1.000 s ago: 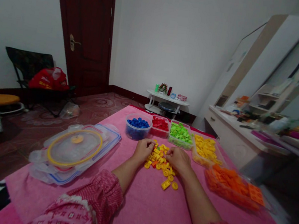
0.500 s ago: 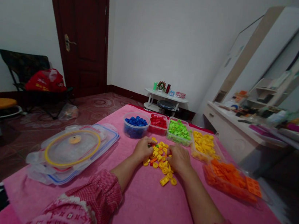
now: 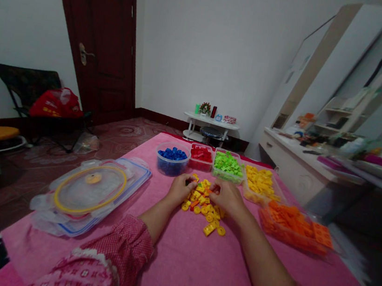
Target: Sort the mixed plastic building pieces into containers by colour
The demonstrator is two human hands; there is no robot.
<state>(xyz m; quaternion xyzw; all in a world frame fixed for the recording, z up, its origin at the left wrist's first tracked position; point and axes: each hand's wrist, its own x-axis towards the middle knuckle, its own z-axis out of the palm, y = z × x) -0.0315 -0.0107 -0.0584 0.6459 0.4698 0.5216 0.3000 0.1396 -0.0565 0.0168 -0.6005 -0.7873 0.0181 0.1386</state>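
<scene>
A loose pile of yellow toy bricks [image 3: 211,210], some of them round, lies on the pink cloth, with a few orange and green ones mixed in. At the pile's left edge is my left hand [image 3: 179,189], its fingers curled in and thumb close to the index finger; what they hold, if anything, is too small to name. My right hand [image 3: 228,199] reaches over the right side of the pile with thumb and fingertips pinched together. A small yellow or orange piece shows by those fingertips, but I cannot tell whether it is gripped.
Behind the pile stand tubs of blue bricks [image 3: 173,154], red bricks [image 3: 201,153] and green bricks [image 3: 228,163]. To the right are boxes of yellow bricks [image 3: 261,182] and orange bricks [image 3: 289,220]. Stacked clear lids [image 3: 91,193] lie at the left.
My right hand has shifted slightly left and its fingertips have come together over the pile. My left hand stays at the pile's left edge. The view has moved a little.
</scene>
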